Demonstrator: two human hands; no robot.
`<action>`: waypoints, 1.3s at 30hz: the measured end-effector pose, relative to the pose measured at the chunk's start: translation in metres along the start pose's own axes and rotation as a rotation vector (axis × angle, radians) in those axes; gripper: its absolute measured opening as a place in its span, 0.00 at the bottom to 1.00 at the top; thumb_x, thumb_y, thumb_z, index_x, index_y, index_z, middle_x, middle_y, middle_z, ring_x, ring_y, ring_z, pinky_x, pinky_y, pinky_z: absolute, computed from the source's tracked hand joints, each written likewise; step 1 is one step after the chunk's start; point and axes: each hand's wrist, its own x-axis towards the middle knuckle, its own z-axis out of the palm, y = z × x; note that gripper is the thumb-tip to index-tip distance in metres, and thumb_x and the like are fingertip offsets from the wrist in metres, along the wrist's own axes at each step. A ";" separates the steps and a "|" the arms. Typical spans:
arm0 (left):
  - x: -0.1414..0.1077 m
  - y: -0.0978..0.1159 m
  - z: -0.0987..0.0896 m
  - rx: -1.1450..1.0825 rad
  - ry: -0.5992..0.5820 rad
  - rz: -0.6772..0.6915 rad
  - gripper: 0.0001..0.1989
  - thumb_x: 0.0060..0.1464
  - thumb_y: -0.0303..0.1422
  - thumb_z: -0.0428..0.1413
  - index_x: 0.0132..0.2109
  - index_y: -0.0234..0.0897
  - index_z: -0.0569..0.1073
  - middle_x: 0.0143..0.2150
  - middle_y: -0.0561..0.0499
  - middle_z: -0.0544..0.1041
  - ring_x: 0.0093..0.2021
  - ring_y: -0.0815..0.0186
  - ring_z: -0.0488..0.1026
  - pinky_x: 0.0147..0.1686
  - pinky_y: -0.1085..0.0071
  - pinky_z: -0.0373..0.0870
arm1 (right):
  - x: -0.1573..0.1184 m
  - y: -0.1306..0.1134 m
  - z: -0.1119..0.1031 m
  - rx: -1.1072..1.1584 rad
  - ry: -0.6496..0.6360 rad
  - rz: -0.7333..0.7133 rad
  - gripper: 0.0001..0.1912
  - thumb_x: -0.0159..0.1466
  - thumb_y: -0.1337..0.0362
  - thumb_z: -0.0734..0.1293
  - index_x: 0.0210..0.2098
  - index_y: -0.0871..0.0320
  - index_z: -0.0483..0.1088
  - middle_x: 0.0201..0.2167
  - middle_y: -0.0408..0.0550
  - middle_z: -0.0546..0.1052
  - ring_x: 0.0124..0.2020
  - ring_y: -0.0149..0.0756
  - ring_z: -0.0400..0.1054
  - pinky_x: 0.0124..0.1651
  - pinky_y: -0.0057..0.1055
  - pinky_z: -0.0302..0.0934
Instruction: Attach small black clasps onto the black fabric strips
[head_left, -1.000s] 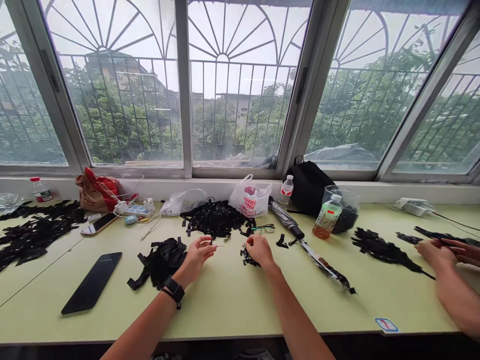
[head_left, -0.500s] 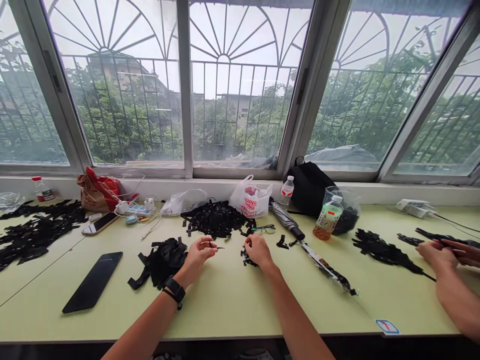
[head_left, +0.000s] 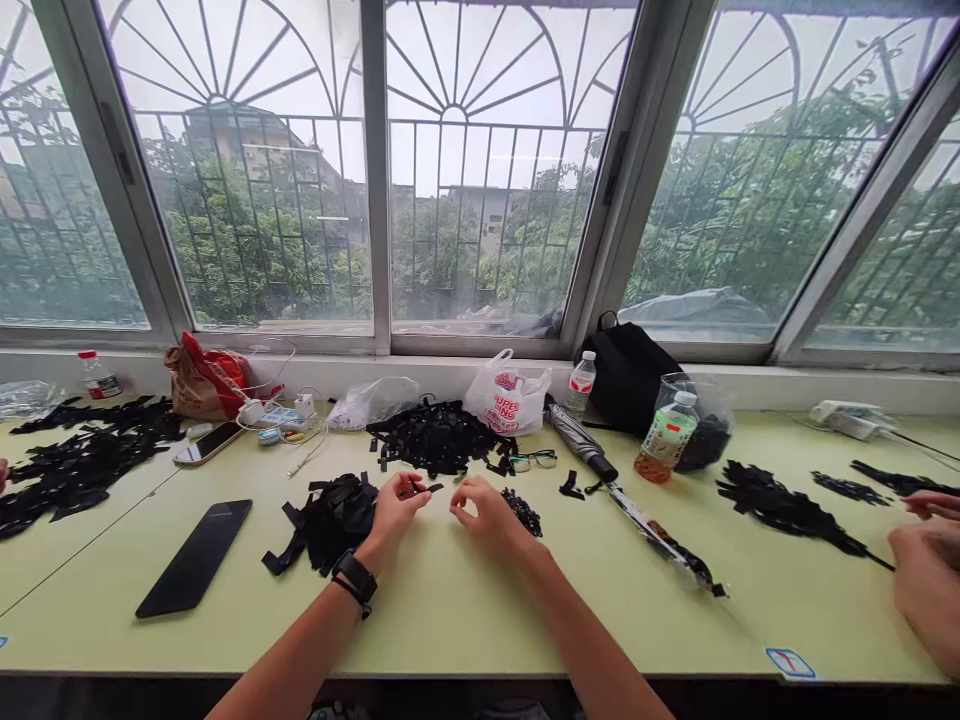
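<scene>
Head view: your left hand (head_left: 395, 507) pinches a small black strip (head_left: 433, 488) between its fingertips, raised for easy sight; your right hand (head_left: 489, 517), fingers apart and empty, sits beside black scraps (head_left: 522, 511) at its 3 o'clock.

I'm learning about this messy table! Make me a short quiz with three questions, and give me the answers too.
1. True or false: the left hand has a black watch on its wrist.
2. Which is nearest the right hand? A: eyeglasses. B: folded umbrella. C: small heap of black bits.
3. Fill in the blank: left of the bundle of black strips, a black ____ lies flat on the table.

Key: 1 true; 2 C, the small heap of black bits; 3 phone.
</scene>
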 end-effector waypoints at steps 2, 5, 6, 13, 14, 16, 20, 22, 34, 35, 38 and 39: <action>0.001 -0.001 -0.001 0.007 0.017 0.014 0.16 0.41 0.32 0.68 0.40 0.35 0.77 0.37 0.47 0.80 0.38 0.61 0.76 0.41 0.67 0.70 | -0.002 -0.010 0.012 0.049 -0.106 -0.033 0.05 0.62 0.70 0.67 0.33 0.57 0.76 0.34 0.47 0.76 0.39 0.38 0.69 0.43 0.30 0.61; 0.002 -0.003 -0.002 0.002 0.019 0.005 0.16 0.41 0.32 0.68 0.40 0.35 0.77 0.36 0.47 0.80 0.38 0.61 0.77 0.41 0.66 0.71 | -0.004 -0.015 0.022 0.101 -0.160 -0.029 0.06 0.61 0.71 0.67 0.32 0.57 0.77 0.33 0.45 0.76 0.35 0.35 0.69 0.40 0.29 0.60; 0.003 -0.004 -0.003 -0.004 0.012 -0.001 0.16 0.41 0.32 0.68 0.40 0.35 0.77 0.37 0.46 0.80 0.39 0.61 0.77 0.41 0.66 0.71 | -0.003 -0.015 0.022 0.111 -0.159 -0.019 0.06 0.60 0.71 0.68 0.32 0.57 0.77 0.32 0.45 0.76 0.34 0.34 0.68 0.39 0.28 0.60; 0.002 -0.001 -0.002 -0.059 -0.037 -0.022 0.17 0.41 0.30 0.69 0.40 0.36 0.77 0.39 0.46 0.80 0.40 0.61 0.77 0.43 0.66 0.72 | 0.003 -0.010 0.009 0.162 -0.034 0.083 0.05 0.61 0.64 0.70 0.30 0.57 0.76 0.28 0.44 0.76 0.29 0.33 0.67 0.34 0.28 0.58; 0.002 0.001 -0.002 -0.073 -0.047 -0.023 0.16 0.41 0.30 0.69 0.40 0.36 0.77 0.38 0.47 0.80 0.39 0.62 0.77 0.42 0.67 0.71 | 0.005 -0.010 0.008 0.176 0.018 0.117 0.08 0.63 0.61 0.69 0.30 0.58 0.75 0.28 0.45 0.76 0.29 0.33 0.67 0.33 0.28 0.58; 0.000 0.005 -0.001 -0.107 -0.078 -0.025 0.15 0.42 0.30 0.68 0.40 0.36 0.77 0.38 0.48 0.79 0.39 0.63 0.77 0.41 0.68 0.71 | 0.007 -0.010 0.006 0.234 0.104 0.184 0.12 0.66 0.55 0.66 0.35 0.58 0.75 0.31 0.47 0.77 0.28 0.33 0.67 0.32 0.28 0.58; -0.002 0.009 0.003 -0.165 -0.175 -0.019 0.12 0.42 0.30 0.68 0.36 0.36 0.77 0.36 0.50 0.79 0.38 0.63 0.76 0.41 0.68 0.72 | 0.008 -0.013 0.012 0.443 0.035 0.222 0.18 0.68 0.49 0.63 0.42 0.58 0.73 0.32 0.47 0.76 0.27 0.32 0.66 0.30 0.28 0.58; -0.002 0.009 0.003 -0.172 -0.206 -0.017 0.12 0.41 0.30 0.68 0.35 0.36 0.77 0.34 0.50 0.78 0.36 0.64 0.76 0.40 0.68 0.72 | 0.008 -0.015 0.016 0.528 -0.022 0.200 0.19 0.67 0.48 0.65 0.38 0.59 0.73 0.28 0.45 0.75 0.26 0.31 0.64 0.29 0.27 0.57; 0.001 -0.001 0.000 -0.066 -0.172 -0.074 0.16 0.44 0.35 0.69 0.41 0.35 0.78 0.37 0.45 0.82 0.38 0.61 0.78 0.39 0.68 0.72 | 0.010 -0.013 0.016 0.631 0.015 0.280 0.19 0.64 0.49 0.67 0.29 0.59 0.70 0.22 0.41 0.70 0.22 0.29 0.57 0.26 0.27 0.49; 0.001 -0.001 0.000 -0.056 -0.194 -0.070 0.17 0.44 0.36 0.69 0.42 0.35 0.78 0.37 0.44 0.82 0.38 0.61 0.78 0.38 0.68 0.72 | 0.010 -0.013 0.016 0.625 0.012 0.277 0.19 0.64 0.49 0.67 0.29 0.59 0.70 0.22 0.41 0.70 0.22 0.29 0.57 0.27 0.27 0.49; 0.002 -0.002 -0.001 -0.012 -0.195 -0.038 0.17 0.44 0.37 0.69 0.41 0.35 0.78 0.36 0.44 0.82 0.38 0.59 0.79 0.37 0.68 0.71 | 0.010 -0.012 0.016 0.607 0.015 0.291 0.18 0.63 0.50 0.67 0.28 0.59 0.70 0.22 0.41 0.70 0.22 0.30 0.58 0.28 0.27 0.51; 0.003 -0.002 -0.002 0.012 -0.178 -0.020 0.16 0.44 0.36 0.69 0.40 0.35 0.78 0.36 0.44 0.82 0.38 0.59 0.79 0.37 0.68 0.71 | 0.010 -0.011 0.017 0.597 0.015 0.298 0.18 0.63 0.50 0.67 0.28 0.59 0.70 0.22 0.42 0.70 0.23 0.30 0.59 0.28 0.27 0.51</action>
